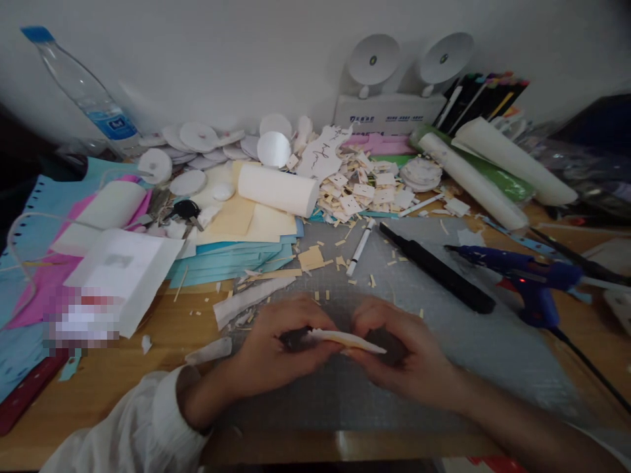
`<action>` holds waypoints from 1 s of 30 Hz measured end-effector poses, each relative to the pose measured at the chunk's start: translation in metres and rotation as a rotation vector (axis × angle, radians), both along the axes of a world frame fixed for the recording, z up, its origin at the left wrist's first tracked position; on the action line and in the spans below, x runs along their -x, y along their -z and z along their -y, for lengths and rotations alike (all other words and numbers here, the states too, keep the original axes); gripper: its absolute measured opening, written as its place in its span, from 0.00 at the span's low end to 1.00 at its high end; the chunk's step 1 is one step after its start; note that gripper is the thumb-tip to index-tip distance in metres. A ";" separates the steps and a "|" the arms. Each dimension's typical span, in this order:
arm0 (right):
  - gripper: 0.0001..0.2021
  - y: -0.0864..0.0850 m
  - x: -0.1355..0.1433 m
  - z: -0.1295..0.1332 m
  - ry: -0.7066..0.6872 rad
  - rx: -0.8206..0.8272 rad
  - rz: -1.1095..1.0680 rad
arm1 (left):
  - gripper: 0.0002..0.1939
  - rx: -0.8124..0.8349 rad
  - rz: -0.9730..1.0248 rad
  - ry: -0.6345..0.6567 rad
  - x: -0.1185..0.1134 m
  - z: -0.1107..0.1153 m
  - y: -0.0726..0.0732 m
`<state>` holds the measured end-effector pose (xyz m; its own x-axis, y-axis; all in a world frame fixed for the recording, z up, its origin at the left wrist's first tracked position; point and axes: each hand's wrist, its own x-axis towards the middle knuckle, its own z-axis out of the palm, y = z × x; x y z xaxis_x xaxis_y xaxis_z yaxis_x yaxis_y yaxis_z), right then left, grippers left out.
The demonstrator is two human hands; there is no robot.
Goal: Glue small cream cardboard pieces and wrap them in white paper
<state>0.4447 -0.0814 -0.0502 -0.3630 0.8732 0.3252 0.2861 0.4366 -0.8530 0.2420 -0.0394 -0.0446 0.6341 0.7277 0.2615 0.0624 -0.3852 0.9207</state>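
Standing far left, a capped bottle [81, 85] seems to have some water in it. The left hand [283, 335] pinches a thin white piece [349, 339], not yet set down, above the gray mat [315, 401]. Behind it sits a heap of little bits [363, 189], so lots of cutting looks done. The right hand [401, 351] pinches the same piece. Farther right lies a glue gun [525, 276].

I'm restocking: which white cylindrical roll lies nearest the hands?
The central white cylindrical roll, on pale-yellow paper sheets; the others lie farther, left or right.
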 end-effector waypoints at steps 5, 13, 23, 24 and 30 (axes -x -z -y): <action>0.03 0.000 -0.005 -0.004 0.110 0.208 -0.174 | 0.03 -0.100 -0.088 -0.056 -0.001 0.001 -0.003; 0.09 0.003 -0.023 -0.033 0.505 0.370 -0.612 | 0.17 -0.446 -0.351 -0.146 0.022 0.000 -0.018; 0.09 0.001 -0.032 -0.038 0.573 0.372 -0.750 | 0.15 -0.507 -0.643 -0.230 0.070 0.065 -0.022; 0.08 0.002 -0.033 -0.038 0.575 0.370 -0.749 | 0.15 -0.500 -0.657 -0.226 0.070 0.073 -0.018; 0.06 0.008 -0.035 -0.038 0.574 0.352 -0.701 | 0.15 -0.566 -0.675 -0.282 0.058 0.083 0.006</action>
